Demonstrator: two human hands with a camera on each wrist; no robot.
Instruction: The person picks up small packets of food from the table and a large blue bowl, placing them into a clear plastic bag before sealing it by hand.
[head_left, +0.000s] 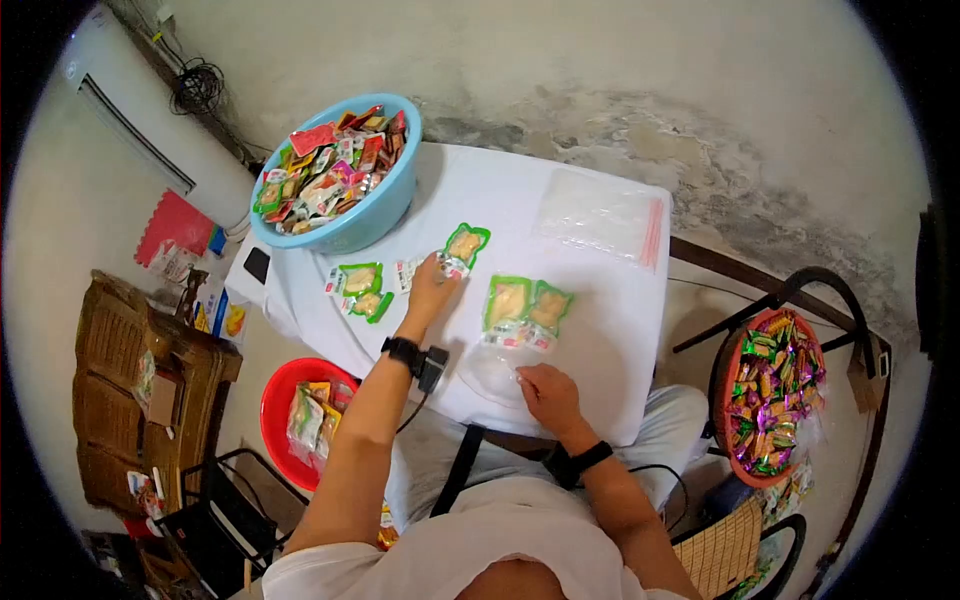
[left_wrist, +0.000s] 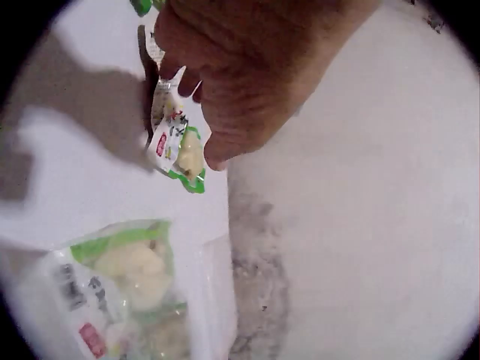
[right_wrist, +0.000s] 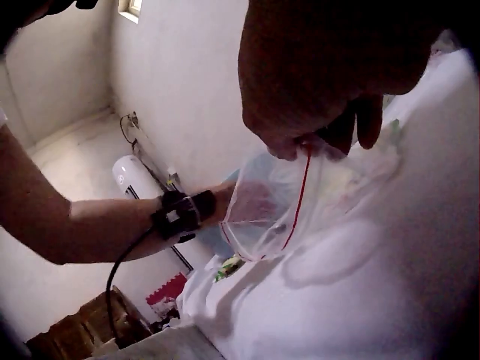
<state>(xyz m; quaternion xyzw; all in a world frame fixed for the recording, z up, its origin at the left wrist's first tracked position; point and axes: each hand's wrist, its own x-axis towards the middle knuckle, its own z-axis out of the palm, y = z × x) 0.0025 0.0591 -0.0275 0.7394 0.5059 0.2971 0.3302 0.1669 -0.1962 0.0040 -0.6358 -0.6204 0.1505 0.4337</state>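
Note:
My left hand [head_left: 435,290] bends over a green-edged snack packet [head_left: 466,242] with pale food inside, its fingers at the white end. In the left wrist view, the thumb and curled fingers lie about that packet [left_wrist: 180,146]. My right hand [head_left: 550,397] pinches the rim of a clear zip bag [head_left: 492,375]. The bag's mouth gapes toward me, and its red zip line shows in the right wrist view. Two similar packets [head_left: 508,302] lie side by side in the bag's far part. More green-edged packets [head_left: 360,280] rest on the white-covered table left of my left hand.
A blue basin [head_left: 385,205] heaped with assorted packets stands at the table's back left. Flat clear bags [head_left: 595,215] with red strips lie back right. A phone [head_left: 256,264] is at the left edge. A red basin [head_left: 280,410] and a basket of wrapped sweets [head_left: 770,400] flank the table.

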